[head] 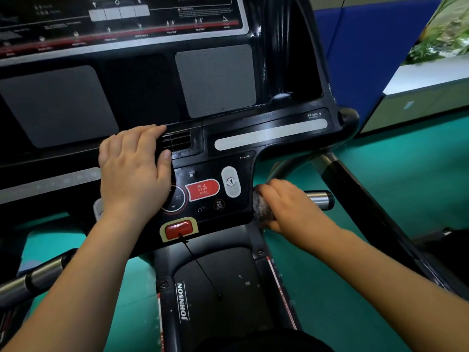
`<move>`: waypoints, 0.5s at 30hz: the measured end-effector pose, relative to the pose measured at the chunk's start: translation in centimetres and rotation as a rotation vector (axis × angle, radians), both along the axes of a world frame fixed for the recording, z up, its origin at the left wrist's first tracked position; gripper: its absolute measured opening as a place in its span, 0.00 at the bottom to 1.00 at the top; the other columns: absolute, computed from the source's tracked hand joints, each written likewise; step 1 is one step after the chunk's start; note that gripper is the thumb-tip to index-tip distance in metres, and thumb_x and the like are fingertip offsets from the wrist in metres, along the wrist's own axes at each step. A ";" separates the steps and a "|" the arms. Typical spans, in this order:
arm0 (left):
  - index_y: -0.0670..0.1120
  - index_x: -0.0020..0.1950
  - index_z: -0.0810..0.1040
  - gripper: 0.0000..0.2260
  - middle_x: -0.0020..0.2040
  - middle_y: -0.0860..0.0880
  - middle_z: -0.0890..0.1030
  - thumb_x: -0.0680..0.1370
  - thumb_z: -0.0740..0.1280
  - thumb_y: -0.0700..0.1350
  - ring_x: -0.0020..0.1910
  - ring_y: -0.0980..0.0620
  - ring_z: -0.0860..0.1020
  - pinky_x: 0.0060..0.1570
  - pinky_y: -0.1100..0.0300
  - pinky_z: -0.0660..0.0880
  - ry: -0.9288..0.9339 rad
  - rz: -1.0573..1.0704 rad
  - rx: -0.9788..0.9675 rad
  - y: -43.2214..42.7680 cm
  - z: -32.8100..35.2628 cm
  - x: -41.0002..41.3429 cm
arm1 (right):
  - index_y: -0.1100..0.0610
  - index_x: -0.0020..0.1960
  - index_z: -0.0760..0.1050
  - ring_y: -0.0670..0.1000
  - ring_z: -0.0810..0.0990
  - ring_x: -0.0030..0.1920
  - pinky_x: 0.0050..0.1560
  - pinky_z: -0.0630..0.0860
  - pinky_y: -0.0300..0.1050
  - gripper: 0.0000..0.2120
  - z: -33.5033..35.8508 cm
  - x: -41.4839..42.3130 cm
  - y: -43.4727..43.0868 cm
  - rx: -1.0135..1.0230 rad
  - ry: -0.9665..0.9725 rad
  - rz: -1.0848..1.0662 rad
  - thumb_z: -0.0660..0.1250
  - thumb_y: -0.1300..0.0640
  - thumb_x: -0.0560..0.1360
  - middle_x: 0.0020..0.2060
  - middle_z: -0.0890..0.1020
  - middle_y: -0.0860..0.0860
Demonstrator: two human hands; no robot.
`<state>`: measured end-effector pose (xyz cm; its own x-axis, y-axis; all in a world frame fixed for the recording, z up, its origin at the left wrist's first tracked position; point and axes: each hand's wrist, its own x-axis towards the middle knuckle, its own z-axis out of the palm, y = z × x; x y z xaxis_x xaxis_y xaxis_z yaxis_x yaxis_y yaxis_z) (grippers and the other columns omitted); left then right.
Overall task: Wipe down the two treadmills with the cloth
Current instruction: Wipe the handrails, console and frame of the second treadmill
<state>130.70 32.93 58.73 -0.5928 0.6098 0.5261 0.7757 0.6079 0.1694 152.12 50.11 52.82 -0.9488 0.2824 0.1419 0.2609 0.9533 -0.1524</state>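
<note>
The right hand (286, 207) is clamped around the grey cloth (261, 207), wrapping it on the short metal grip (318, 198) so rubbing reaches all round. The left hand (134, 168) lies flat, fingers together, on the treadmill console (215, 80), apparently bracing.

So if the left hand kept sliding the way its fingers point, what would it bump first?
Probably the black slatted vent on the treadmill console: the left hand lies flat with its fingertips already at the vent's edge.

On the treadmill console (223, 138), the left hand (134, 168) lies at nine o'clock of the stop button (202, 189); the right hand (289, 207) wraps the cloth (261, 205) on the handlebar (320, 198) at three o'clock.
</note>
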 end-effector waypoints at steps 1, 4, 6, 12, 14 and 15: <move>0.49 0.68 0.70 0.20 0.65 0.47 0.73 0.77 0.56 0.51 0.64 0.44 0.68 0.68 0.49 0.56 0.000 -0.002 0.000 0.0 0.0 0.0 | 0.61 0.63 0.71 0.61 0.76 0.53 0.55 0.74 0.54 0.33 0.9 -0.5 0.2 0.008 -0.094 -0.004 0.78 0.49 0.63 0.52 0.76 0.58; 0.49 0.68 0.70 0.20 0.65 0.47 0.73 0.77 0.56 0.51 0.64 0.44 0.68 0.68 0.49 0.56 -0.004 -0.003 0.003 0.0 -0.1 0.0 | 0.55 0.59 0.72 0.56 0.77 0.47 0.47 0.73 0.46 0.25 3.5 -1.8 0.7 -0.087 -0.310 -0.022 0.74 0.47 0.66 0.49 0.79 0.54; 0.49 0.68 0.70 0.20 0.65 0.47 0.73 0.77 0.56 0.51 0.64 0.44 0.68 0.68 0.49 0.56 -0.002 -0.007 0.005 -0.1 0.0 0.0 | 0.55 0.51 0.75 0.53 0.76 0.37 0.39 0.72 0.43 0.17 5.0 -2.7 0.7 -0.208 -0.417 -0.045 0.73 0.51 0.65 0.40 0.80 0.52; 0.48 0.68 0.70 0.20 0.65 0.47 0.74 0.77 0.56 0.51 0.64 0.44 0.68 0.68 0.48 0.56 -0.001 -0.013 0.009 -0.1 0.0 0.0 | 0.58 0.47 0.75 0.60 0.77 0.42 0.41 0.73 0.50 0.17 0.3 -1.6 -0.2 0.110 -0.088 -0.126 0.75 0.55 0.62 0.41 0.79 0.56; 0.48 0.68 0.70 0.20 0.65 0.47 0.74 0.77 0.56 0.51 0.64 0.44 0.68 0.69 0.48 0.56 0.001 -0.007 0.005 -0.1 -0.1 0.0 | 0.61 0.44 0.75 0.59 0.74 0.37 0.39 0.71 0.51 0.13 -2.1 -1.2 -1.3 0.220 0.199 -0.184 0.73 0.64 0.60 0.36 0.77 0.56; 0.48 0.68 0.70 0.20 0.64 0.47 0.74 0.77 0.56 0.51 0.64 0.44 0.68 0.69 0.48 0.56 0.001 -0.004 0.006 -0.1 -0.1 0.0 | 0.61 0.43 0.75 0.58 0.73 0.36 0.40 0.70 0.50 0.12 -2.5 -1.3 -1.6 0.262 0.290 -0.212 0.72 0.66 0.61 0.35 0.76 0.56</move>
<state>130.70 32.81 58.65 -0.5896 0.6094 0.5301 0.7786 0.6035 0.1720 150.87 48.48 50.27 -0.7838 0.3859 0.4866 0.4372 0.8993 -0.0091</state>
